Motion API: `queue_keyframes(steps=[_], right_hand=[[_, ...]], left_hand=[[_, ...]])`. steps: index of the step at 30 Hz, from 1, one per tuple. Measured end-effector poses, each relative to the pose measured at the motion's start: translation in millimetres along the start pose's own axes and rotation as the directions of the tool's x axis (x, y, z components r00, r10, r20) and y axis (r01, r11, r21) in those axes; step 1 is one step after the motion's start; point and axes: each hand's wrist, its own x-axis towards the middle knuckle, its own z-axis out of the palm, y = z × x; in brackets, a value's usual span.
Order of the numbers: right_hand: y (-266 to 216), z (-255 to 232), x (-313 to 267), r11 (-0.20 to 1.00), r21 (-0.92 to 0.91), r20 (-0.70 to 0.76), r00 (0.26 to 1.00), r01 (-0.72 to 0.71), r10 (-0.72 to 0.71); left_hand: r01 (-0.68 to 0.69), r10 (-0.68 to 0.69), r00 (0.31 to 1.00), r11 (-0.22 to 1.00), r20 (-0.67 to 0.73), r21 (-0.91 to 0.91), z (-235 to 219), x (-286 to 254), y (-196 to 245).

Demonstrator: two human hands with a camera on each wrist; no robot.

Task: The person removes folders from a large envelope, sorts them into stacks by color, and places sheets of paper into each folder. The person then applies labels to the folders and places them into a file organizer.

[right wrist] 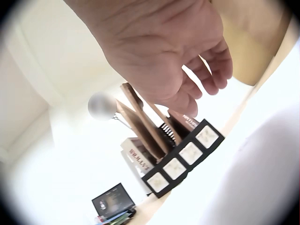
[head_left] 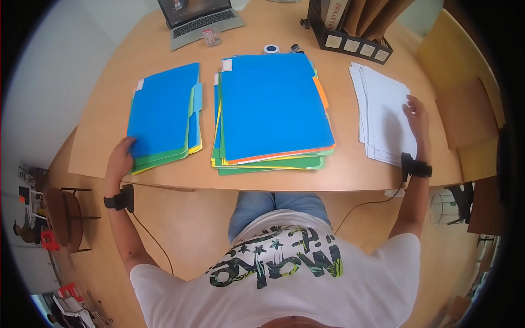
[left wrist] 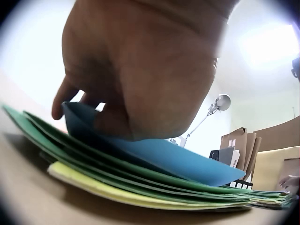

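My left hand is at the near left corner of the left folder stack. Between thumb and fingers it pinches the top blue folder, whose corner bends upward over the green folders and a yellow one. To the right lies a taller stack topped by another blue folder, with orange, yellow and green edges showing beneath. By the right edge of the white paper stack my right hand hovers with loosely bent fingers and nothing in its grasp; its shadow falls on the sheets.
A laptop stands at the back left with a small red-and-white item before it. At the back right, a black organizer holds brown folders and a book. A round white object lies behind the middle stack.
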Motion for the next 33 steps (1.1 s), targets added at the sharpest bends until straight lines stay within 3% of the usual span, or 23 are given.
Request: queue_keyframes(steps=[2, 4, 7, 11, 13, 15, 19, 24, 30, 33], right_hand=[[-37, 5, -1, 0.986, 0.165, 0.133, 0.991, 0.011, -0.033], [-81, 10, -4, 0.952, 0.299, 0.217, 0.968, 0.058, -0.128], [-121, 31, 5, 0.918, 0.391, 0.367, 0.903, 0.067, -0.222], [-169, 66, 7, 0.878, 0.479, 0.481, 0.829, 0.025, -0.286], [-172, 93, 3, 0.813, 0.582, 0.484, 0.801, 0.007, -0.353], [-184, 100, -3, 0.838, 0.544, 0.576, 0.748, -0.049, -0.330], [-188, 100, -12, 0.824, 0.558, 0.596, 0.737, -0.096, -0.319], [-181, 101, -15, 0.732, 0.636, 0.620, 0.726, -0.243, -0.297], [-181, 103, -18, 0.679, 0.682, 0.599, 0.740, -0.273, -0.304], [-189, 94, -20, 0.678, 0.657, 0.621, 0.747, -0.331, -0.237]], left_hand=[[-0.009, 0.009, 1.000, 0.997, 0.000, 0.080, 0, 2, 4], [-0.063, 0.071, 0.996, 0.988, -0.052, 0.139, -10, 9, 36], [-0.185, 0.164, 0.980, 0.960, -0.117, -0.209, -25, 29, 134], [-0.463, 0.455, 0.885, 0.842, -0.097, -0.276, -3, 51, 224], [-0.503, 0.524, 0.851, 0.826, 0.019, -0.254, 8, 62, 251], [-0.543, 0.565, 0.821, 0.817, 0.084, -0.194, 13, 69, 269], [-0.528, 0.548, 0.817, 0.836, 0.178, -0.149, 14, 75, 282], [-0.552, 0.570, 0.809, 0.820, 0.140, -0.151, 15, 74, 285], [-0.579, 0.612, 0.781, 0.786, 0.129, -0.217, 11, 82, 281], [-0.582, 0.634, 0.770, 0.744, 0.073, -0.328, 15, 86, 277]])
